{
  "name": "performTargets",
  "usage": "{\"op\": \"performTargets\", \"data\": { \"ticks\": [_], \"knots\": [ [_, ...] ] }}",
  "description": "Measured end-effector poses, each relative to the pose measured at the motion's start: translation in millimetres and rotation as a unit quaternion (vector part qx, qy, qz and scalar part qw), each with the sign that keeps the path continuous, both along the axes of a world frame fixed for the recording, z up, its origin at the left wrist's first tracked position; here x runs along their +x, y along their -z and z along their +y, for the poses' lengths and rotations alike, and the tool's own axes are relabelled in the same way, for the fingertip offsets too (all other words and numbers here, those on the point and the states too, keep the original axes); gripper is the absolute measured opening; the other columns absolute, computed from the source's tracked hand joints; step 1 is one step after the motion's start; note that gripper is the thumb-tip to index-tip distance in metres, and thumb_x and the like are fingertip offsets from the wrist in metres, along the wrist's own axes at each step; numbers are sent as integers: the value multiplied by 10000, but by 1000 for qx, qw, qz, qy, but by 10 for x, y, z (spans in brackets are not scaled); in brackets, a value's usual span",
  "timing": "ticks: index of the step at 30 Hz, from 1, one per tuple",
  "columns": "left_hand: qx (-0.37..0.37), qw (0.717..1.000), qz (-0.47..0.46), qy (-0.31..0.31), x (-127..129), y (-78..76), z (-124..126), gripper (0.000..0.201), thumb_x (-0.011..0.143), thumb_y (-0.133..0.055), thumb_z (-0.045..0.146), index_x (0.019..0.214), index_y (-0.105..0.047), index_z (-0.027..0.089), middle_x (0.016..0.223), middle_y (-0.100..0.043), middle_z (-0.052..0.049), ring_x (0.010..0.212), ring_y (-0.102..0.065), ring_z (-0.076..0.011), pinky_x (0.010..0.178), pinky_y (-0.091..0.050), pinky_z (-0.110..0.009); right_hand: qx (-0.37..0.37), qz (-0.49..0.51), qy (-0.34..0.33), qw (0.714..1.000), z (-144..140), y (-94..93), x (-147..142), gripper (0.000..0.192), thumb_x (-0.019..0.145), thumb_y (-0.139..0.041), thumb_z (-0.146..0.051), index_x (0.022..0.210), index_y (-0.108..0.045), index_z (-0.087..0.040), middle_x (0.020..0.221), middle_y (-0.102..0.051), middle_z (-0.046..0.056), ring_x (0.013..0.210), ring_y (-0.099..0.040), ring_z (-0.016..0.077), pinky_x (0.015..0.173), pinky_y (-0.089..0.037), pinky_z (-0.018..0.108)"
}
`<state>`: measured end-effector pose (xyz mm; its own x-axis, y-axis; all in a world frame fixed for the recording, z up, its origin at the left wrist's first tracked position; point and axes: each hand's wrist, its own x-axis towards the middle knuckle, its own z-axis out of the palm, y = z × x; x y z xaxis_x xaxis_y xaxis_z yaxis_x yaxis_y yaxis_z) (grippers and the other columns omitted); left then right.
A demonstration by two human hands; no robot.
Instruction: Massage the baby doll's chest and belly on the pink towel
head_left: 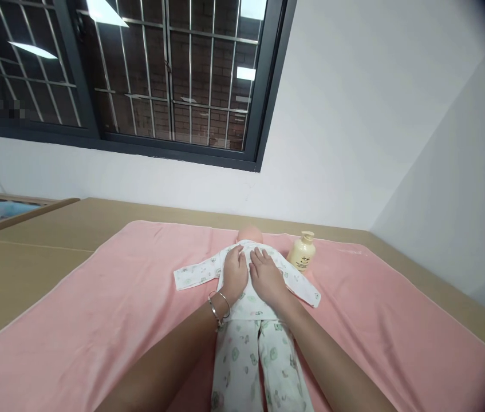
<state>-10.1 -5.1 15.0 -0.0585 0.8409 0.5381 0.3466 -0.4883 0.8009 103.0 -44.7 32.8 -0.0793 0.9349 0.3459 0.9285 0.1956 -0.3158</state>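
Note:
A baby doll lies on the pink blanket (117,297), dressed in a white patterned top (251,306) and matching trousers (237,360). Only the rounded top of the doll's head (249,233) shows, at the far end. My left hand (235,271) rests on the left of the chest, fingers stretched out, with bracelets at the wrist. Flat on the right of the chest lies my right hand (267,277), its fingers extended. Neither hand grips anything. The doll's sleeves (197,274) spread out to both sides.
A cream pump bottle (302,252) stands on the blanket, right of the doll's shoulder. The blanket covers a tan surface (44,252) that meets a white wall (332,143). Above is a barred window (173,74). A light-blue item (6,207) shows at the far left.

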Motion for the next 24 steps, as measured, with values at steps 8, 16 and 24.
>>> {"op": "performTargets", "data": {
  "ticks": [8, 16, 24],
  "knots": [
    [60, 978, 193, -39, 21, 14, -42, 386, 886, -394, 141, 1215, -597, 128, 1319, -579, -141, 1281, -483, -273, 1129, -371, -486, -14, 63, -1, 998, 178, 63, 291, 596, 1012, -264, -441, 1478, -362, -82, 1553, -304, 138, 1467, -218, 236, 1204, -131, 460],
    [27, 973, 229, -31, 14, -10, 10, 405, 891, -426, 231, 1253, -583, 139, 1343, -569, -145, 1294, -479, -290, 1136, -348, -490, 16, -31, 74, 997, 14, -27, 79, 521, 1010, -263, -323, 1396, -457, -31, 1412, -493, 206, 1371, -389, 278, 1155, -221, 445],
    [21, 966, 257, 3, -12, 12, 55, 456, 924, -367, 221, 1345, -527, 156, 1455, -494, -107, 1391, -385, -284, 1169, -284, -500, 14, -62, 97, 993, -75, -89, -58, 484, 991, -290, -265, 1339, -525, -26, 1335, -559, 221, 1296, -484, 297, 1127, -274, 432]
  ]
}}
